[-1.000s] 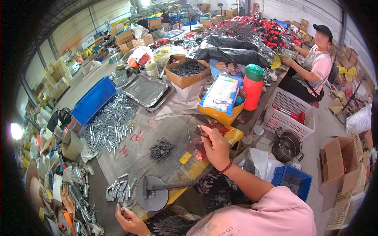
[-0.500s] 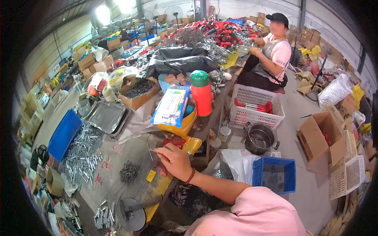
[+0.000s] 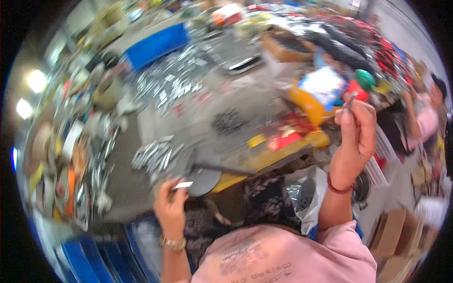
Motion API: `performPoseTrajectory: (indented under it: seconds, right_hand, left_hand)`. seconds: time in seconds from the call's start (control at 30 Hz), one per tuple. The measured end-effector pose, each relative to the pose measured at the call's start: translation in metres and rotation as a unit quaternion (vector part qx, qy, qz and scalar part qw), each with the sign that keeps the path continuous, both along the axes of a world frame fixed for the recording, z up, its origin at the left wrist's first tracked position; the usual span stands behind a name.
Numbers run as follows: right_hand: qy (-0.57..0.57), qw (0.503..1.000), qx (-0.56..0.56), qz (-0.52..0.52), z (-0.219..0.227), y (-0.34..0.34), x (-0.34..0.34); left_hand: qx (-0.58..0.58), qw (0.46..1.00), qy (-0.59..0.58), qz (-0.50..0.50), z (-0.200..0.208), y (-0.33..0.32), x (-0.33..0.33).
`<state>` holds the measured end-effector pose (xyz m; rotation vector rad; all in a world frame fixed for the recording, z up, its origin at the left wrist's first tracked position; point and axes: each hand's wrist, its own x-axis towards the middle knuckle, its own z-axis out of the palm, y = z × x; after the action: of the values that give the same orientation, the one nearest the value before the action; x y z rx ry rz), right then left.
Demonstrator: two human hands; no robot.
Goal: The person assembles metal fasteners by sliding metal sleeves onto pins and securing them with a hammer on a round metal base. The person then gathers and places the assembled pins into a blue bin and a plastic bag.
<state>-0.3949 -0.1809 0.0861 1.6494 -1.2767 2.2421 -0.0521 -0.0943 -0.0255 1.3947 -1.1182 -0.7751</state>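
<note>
"At the left hand [image 3: 170, 210], in the head view, what is held?"

"One small bright metal piece [image 3: 183, 185] is pinched there between thumb and fingertips, with hardly any gap left around it. By the right hand [image 3: 356, 127], raised well apart from the left, a thin metal piece [image 3: 351, 99] is gripped at the tips of thumb and forefinger, the other fingers being curled in."

"And what could go wrong?"

"A drop is judged likeliest, since both pieces are held by fingertips alone and could be freed by a loosened pinch. Among the silver cylinders [image 3: 155, 153] just beyond the left hand, a fallen piece could easily be lost. The hammer-like tool [image 3: 226, 168] and grey disc [image 3: 207, 183], just right of that hand, could be knocked by a careless sideways sweep. Near the right hand, the red flask [image 3: 359, 92] could be toppled if its side were caught by the knuckles."

"What is hard to make out?"

"Nearly everything on the worktop is smeared by blur; in the dark heap [image 3: 229, 121] between the hands, single parts cannot be told apart. Most of each held piece is covered by fingers, so its shape is left uncertain. Whether the disc is touched by the left fingers cannot be told. Behind the right wrist, a dark pot [image 3: 362, 187] is partly hidden."
</note>
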Motion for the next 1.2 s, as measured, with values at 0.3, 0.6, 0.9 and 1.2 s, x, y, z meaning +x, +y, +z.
performPoseTrajectory:
  seconds: [0.3,0.6,0.9,1.2]
  right_hand:
    - [0.350,0.857,0.195,0.324,-0.085,0.010,0.117]
    - [0.515,0.799,0.147,0.272,-0.093,0.002,0.147]
    - [0.492,0.808,0.143,0.293,-0.097,-0.001,0.144]
    - [0.478,0.815,0.131,0.300,-0.102,-0.004,0.145]
  left_hand:
    - [-0.063,0.960,-0.272,0.019,-0.003,0.000,0.014]
    - [-0.070,0.944,-0.323,0.015,0.004,0.005,0.014]
    - [-0.033,0.954,-0.294,-0.051,0.003,-0.003,0.023]
    - [-0.045,0.963,-0.261,-0.055,0.002,-0.009,0.019]
